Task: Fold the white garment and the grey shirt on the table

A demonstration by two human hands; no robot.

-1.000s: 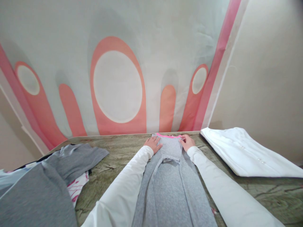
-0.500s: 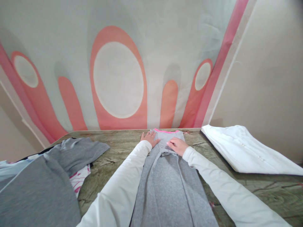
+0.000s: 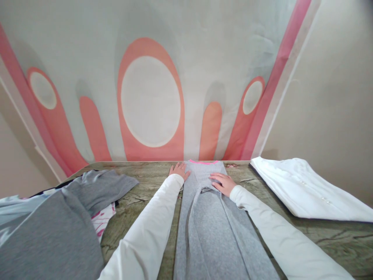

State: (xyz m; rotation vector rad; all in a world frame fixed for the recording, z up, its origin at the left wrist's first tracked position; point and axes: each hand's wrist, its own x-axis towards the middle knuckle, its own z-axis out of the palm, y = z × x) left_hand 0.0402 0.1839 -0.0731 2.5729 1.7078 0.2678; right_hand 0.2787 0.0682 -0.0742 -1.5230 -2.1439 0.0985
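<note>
- We find the light gray garment laid lengthwise on the bench, its pink neckline just beyond both grips and its body running back between the forearms.
- We judge it is spread this way so that the sides lie folded inward, within reach of both grips.
- Left grip: fingers spread, palm down at the garment's left edge, nothing clasped; we judge it steadies the cloth.
- Right grip: fingers extended and loosely parted, laid on the upper right part, no fabric visibly pinched; we judge it flattens the fold. Its pressure we cannot tell.
- Left of the left grip, well apart, we note a darker gray shirt over patterned cloth.
- Right of the right grip, well apart, lies a folded white garment.
</note>
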